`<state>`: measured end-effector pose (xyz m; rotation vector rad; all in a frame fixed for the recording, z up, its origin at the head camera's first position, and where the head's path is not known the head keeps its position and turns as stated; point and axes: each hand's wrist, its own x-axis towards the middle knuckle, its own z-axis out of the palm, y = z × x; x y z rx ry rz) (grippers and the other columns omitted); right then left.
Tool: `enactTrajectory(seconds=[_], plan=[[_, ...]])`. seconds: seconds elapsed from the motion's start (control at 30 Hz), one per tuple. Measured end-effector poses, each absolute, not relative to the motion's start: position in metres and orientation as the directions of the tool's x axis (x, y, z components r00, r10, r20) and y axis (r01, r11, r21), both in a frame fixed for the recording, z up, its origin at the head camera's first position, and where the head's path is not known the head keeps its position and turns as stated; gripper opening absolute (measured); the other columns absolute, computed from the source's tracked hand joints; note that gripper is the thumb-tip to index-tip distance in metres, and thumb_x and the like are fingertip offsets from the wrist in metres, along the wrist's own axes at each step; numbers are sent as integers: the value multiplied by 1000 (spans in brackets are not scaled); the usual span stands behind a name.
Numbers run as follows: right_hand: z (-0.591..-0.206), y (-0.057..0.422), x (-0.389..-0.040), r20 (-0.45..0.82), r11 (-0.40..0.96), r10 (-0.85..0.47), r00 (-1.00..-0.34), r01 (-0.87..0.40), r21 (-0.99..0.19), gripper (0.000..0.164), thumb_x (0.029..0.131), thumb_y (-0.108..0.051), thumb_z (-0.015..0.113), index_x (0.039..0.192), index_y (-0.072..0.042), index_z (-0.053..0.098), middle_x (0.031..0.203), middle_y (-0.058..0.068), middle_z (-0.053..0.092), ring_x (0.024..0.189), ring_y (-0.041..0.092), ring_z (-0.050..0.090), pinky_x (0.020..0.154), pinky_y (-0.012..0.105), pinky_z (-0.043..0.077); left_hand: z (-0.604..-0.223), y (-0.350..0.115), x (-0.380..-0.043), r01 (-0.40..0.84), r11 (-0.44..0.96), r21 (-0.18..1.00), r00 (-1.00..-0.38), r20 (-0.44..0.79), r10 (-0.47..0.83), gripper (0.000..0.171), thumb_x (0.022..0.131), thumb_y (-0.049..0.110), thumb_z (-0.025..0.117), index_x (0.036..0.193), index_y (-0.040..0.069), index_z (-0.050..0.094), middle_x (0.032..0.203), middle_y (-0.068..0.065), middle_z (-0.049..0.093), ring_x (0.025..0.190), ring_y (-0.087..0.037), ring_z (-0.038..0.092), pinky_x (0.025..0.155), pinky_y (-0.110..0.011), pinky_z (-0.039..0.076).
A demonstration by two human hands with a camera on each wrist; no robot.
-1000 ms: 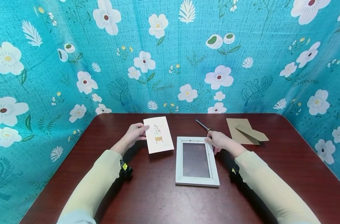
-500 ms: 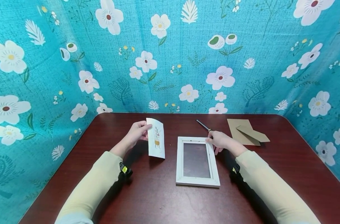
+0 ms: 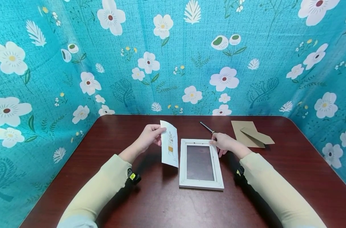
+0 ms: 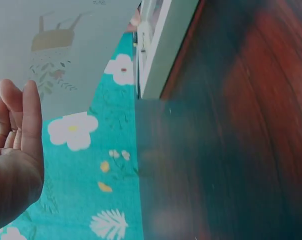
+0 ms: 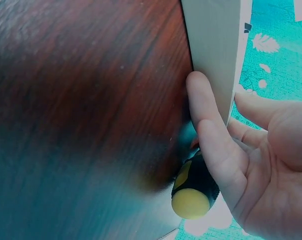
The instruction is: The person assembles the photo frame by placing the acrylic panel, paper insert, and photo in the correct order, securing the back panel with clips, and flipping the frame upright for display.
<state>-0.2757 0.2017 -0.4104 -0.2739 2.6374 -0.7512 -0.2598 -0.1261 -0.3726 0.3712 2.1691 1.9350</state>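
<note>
In the head view my left hand (image 3: 149,136) pinches a white card (image 3: 169,148) by its left edge, thumb on the front. The card is held up at a slant, just left of a white picture frame (image 3: 182,164). A drawing of a plant in a brown pot shows on its face. My right hand (image 3: 225,142) grips the frame's top right corner, thumb on top and fingers along the outer side. Beside those fingers lies a screwdriver (image 3: 206,127); its black and yellow handle (image 5: 195,187) shows in the right wrist view. The frame lies flat.
A brown backing board (image 3: 242,139) lies at the back right of the dark wooden table (image 3: 161,205), with a brown stand strip (image 3: 257,135) across it. A blue flowered curtain (image 3: 173,63) hangs behind the table and at its sides.
My left hand has turned the card to a slant and moved it right, close to the frame's left side. The right hand and the frame stay in place.
</note>
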Motion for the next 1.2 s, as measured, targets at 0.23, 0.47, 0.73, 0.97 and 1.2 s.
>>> enactTrajectory(seconds=[0.23, 0.47, 0.73, 0.97, 1.2], plan=[[-413, 203, -277, -314, 833, -288, -905, -75, -548, 26, 103, -19, 51, 115, 3, 50, 73, 12, 59, 54, 20, 67, 50, 32, 54, -366, -108, -254, 51, 84, 995, -931, 17, 365, 36, 98, 9, 54, 62, 1, 55, 54, -6, 55, 41, -11, 53, 46, -24, 51], [-411, 202, -277, -307, 835, -290, -906, -83, -545, 26, 102, -20, 52, 114, 3, 49, 74, 12, 59, 53, 21, 66, 50, 33, 54, -366, -98, -252, 75, 92, 993, -915, 31, 402, 36, 97, 8, 53, 61, 0, 57, 52, -7, 54, 41, -12, 53, 47, -27, 52], [-410, 202, -277, -307, 832, -293, -906, -84, -548, 26, 102, -19, 52, 114, 4, 50, 77, 12, 61, 54, 21, 67, 51, 33, 55, -364, -88, -250, 107, 120, 987, -898, 45, 437, 34, 95, 4, 55, 62, -4, 60, 53, -10, 56, 41, -14, 56, 50, -30, 55], [-411, 202, -275, -302, 827, -293, -907, -82, -556, 24, 102, -19, 52, 112, 3, 50, 74, 13, 58, 54, 21, 66, 50, 33, 55, -366, -74, -250, 116, 148, 982, -872, 29, 489, 38, 94, 2, 55, 56, -1, 56, 51, -9, 57, 41, -13, 56, 49, -28, 54], [-411, 203, -274, -298, 826, -288, -910, -79, -558, 24, 102, -19, 52, 112, 3, 50, 76, 13, 59, 53, 21, 66, 51, 34, 55, -370, -59, -249, 117, 186, 975, -853, 2, 523, 39, 93, 3, 54, 54, 1, 54, 51, -9, 57, 39, -14, 55, 49, -28, 54]])
